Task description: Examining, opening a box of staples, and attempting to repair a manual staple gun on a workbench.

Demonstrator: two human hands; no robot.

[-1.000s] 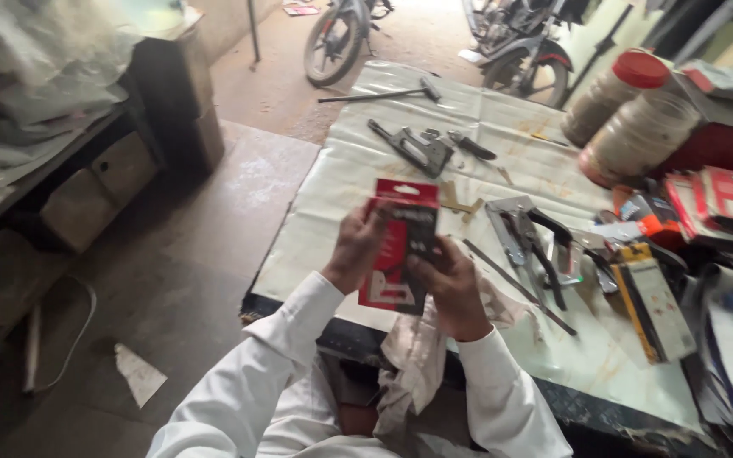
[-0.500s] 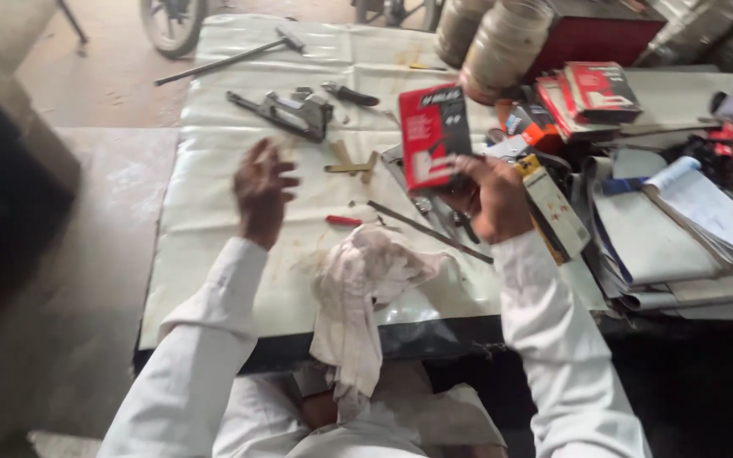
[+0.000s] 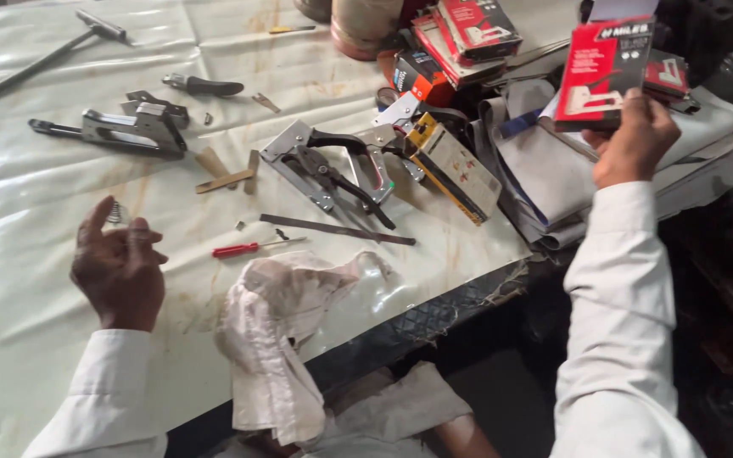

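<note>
- The flat red cardboard box (image 3: pixel 602 72) is being held upright at about one o'clock in the view, above the stack of grey cloth sheets (image 3: pixel 545 170), its long axis running roughly top to bottom.
- The right hand (image 3: pixel 634 144) is gripping it from below, fingers closed on its lower edge.
- The left hand (image 3: pixel 120 267) is hovering at nine o'clock, well apart, pinching a small clear object (image 3: pixel 116 214) I cannot identify.
- The dismantled metal staple gun (image 3: pixel 332 165) is lying between the hands on the white plastic-covered table (image 3: pixel 61 187), with the red-handled screwdriver (image 3: pixel 252 248) and the crumpled stained white rag (image 3: pixel 286 331) at six o'clock of it.
</note>
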